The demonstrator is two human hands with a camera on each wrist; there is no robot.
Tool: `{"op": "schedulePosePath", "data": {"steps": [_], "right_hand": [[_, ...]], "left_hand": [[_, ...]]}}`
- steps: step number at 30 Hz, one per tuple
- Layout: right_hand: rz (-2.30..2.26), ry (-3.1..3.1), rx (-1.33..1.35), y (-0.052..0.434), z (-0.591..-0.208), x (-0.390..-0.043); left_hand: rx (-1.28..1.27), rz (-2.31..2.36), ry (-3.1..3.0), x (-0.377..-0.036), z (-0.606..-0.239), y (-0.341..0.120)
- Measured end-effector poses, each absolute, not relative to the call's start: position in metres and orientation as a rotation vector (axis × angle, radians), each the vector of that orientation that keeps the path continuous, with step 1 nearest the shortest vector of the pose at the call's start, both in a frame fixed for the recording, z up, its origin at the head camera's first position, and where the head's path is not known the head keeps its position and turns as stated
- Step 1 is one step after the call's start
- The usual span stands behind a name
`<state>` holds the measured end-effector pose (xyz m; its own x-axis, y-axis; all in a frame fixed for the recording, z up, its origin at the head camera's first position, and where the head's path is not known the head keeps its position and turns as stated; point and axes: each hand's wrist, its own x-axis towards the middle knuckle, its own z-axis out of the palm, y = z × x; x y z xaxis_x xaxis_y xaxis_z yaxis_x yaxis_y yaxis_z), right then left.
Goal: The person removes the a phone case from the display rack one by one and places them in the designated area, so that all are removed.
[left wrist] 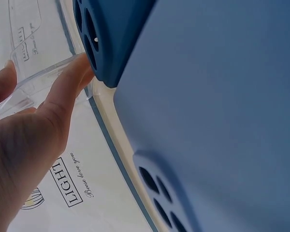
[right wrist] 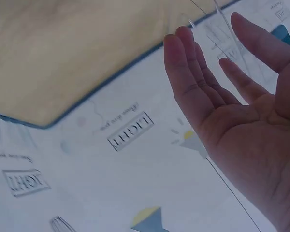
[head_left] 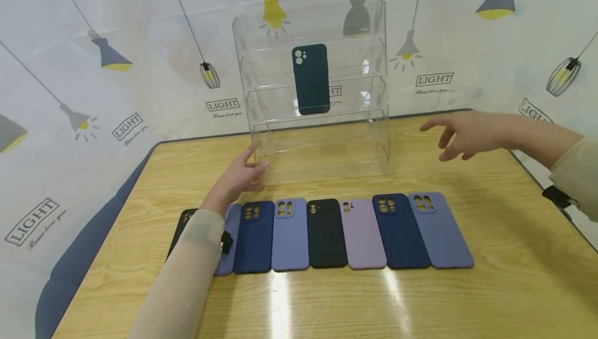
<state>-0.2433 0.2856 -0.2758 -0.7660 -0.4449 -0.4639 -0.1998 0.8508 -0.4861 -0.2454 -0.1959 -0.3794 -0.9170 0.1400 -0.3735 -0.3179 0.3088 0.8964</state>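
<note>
A clear acrylic rack with several shelves stands at the back of the wooden table. One dark teal phone case leans upright on an upper shelf. My left hand touches the rack's lower left corner with straight fingers; the left wrist view shows my left hand with the rack's clear edge between thumb and forefinger. My right hand hovers open to the right of the rack, holding nothing. The right wrist view shows my right hand with spread fingers and an empty palm.
Several phone cases lie in a row in front of the rack, from a black case on the left to a periwinkle case on the right. My left forearm crosses the row's left end. A lamp-print backdrop surrounds the table.
</note>
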Motion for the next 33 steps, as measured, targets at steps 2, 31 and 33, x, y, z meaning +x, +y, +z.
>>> {"op": "schedulePosePath", "data": {"steps": [2,31,33], "right_hand": [[-0.531,2.457,-0.476,0.277,-0.264,-0.253],[-0.659,2.638,-0.489,0.163,-0.177,-0.325],[-0.704,2.662,-0.511,0.156,-0.177,-0.329]], "left_hand": [[-0.165,1.642,2.185,-0.242,-0.374,-0.194],[-0.121,1.646,2.225,-0.251,-0.395,-0.2],[-0.114,1.65,2.225,-0.251,-0.394,-0.201]]}}
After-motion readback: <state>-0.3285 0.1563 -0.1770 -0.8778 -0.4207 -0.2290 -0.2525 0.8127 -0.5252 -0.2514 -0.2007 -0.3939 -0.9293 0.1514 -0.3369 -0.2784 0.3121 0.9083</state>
